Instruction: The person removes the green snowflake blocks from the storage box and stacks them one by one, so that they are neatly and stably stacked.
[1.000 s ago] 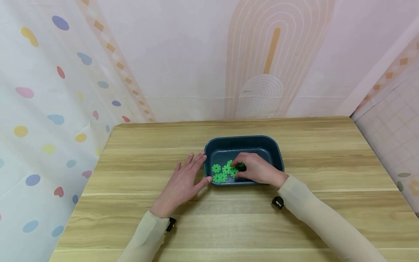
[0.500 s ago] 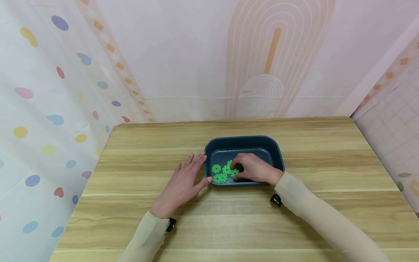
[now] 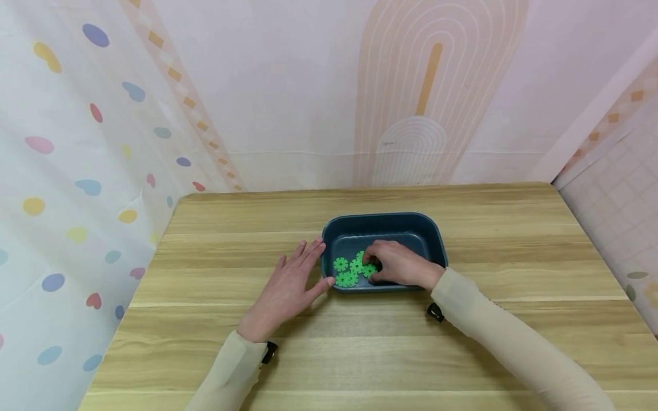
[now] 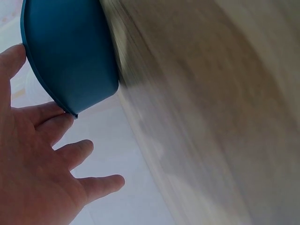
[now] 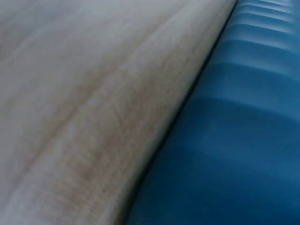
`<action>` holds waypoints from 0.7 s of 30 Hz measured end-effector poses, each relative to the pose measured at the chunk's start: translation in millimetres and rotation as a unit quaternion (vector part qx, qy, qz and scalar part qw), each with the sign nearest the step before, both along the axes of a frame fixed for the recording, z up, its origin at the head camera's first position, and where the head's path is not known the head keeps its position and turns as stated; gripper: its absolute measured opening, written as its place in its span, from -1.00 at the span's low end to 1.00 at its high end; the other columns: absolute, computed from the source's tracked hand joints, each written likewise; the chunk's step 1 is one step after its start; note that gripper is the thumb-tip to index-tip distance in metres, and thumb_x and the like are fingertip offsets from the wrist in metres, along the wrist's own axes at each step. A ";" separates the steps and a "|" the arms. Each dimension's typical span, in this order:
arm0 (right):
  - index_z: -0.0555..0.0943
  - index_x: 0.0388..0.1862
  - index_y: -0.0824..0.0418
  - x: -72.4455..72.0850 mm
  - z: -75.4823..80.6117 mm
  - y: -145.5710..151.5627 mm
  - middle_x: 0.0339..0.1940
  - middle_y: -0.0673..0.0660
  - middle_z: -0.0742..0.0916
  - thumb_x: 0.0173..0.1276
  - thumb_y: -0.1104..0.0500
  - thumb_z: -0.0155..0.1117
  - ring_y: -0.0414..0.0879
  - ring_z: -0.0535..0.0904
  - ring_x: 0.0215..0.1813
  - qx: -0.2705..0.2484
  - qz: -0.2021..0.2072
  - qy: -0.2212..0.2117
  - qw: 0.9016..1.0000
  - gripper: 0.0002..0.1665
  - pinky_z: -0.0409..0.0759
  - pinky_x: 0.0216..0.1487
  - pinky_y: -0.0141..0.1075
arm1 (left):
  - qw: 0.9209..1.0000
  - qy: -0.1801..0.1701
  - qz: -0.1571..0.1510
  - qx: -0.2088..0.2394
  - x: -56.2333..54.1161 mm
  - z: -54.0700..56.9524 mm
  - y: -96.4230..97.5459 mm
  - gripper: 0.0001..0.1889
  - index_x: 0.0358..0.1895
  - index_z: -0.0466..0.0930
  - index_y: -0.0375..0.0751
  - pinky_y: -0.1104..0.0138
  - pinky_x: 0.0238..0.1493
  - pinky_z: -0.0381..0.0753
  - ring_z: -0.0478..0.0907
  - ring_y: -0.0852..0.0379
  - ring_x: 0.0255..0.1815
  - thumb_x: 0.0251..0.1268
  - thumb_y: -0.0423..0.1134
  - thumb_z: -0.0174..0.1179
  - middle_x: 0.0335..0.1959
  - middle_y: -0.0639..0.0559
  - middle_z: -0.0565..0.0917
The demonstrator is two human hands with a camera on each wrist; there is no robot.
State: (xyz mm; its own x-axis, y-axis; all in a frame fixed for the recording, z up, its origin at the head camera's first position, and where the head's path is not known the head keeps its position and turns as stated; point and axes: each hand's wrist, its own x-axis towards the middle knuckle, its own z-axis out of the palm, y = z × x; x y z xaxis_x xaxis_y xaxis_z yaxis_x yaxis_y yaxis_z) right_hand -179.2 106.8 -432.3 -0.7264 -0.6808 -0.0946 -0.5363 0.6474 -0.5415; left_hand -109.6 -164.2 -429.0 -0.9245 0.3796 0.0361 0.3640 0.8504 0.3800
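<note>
Touching tray [image 3: 382, 224] at lower centre of frame, fingers loosely spread, our left hand [image 3: 286, 290] may let it slide if right hand [image 3: 405, 267] pushes green discs [image 3: 353, 268]; whether right pinches one, we cannot tell.

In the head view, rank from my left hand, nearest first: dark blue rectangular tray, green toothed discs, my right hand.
1. Tray: touching your left hand, on its right.
2. Discs: inside tray, left part.
3. Right hand: over tray, farther right.
</note>
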 end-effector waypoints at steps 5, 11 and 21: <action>0.71 0.06 0.22 -0.4 0.5 0.0 -0.02 0.06 0.69 0.28 0.15 0.58 -0.13 0.58 -0.08 0.000 -0.008 -0.007 1.000 -0.60 0.66 0.06 -0.18 | 1.000 0.003 -0.001 0.003 0.3 -0.4 0.1 -0.16 0.65 0.16 -0.12 -0.36 0.50 0.10 0.01 -0.16 0.68 0.52 0.30 0.07 0.68 0.01 0.13; 0.72 0.07 0.19 0.8 3.9 2.9 0.05 0.07 0.69 0.30 0.14 0.55 -0.11 0.58 -0.04 -0.020 -0.019 -0.004 1.000 -0.61 0.66 0.09 -0.16 | 1.000 0.004 -0.001 0.005 -0.8 -0.8 -0.2 -0.16 0.66 0.15 -0.13 -0.34 0.51 0.09 0.01 -0.16 0.68 0.52 0.30 0.06 0.68 0.00 0.12; 0.72 0.09 0.22 8.8 17.6 11.8 0.01 0.05 0.71 0.34 0.11 0.52 -0.07 0.58 -0.06 -0.052 -0.038 0.013 0.998 -0.61 0.60 0.06 -0.15 | 1.000 -0.009 0.003 0.004 -1.3 -1.3 0.4 -0.17 0.65 0.16 -0.12 -0.32 0.53 0.07 0.00 -0.15 0.68 0.52 0.29 0.08 0.68 0.00 0.14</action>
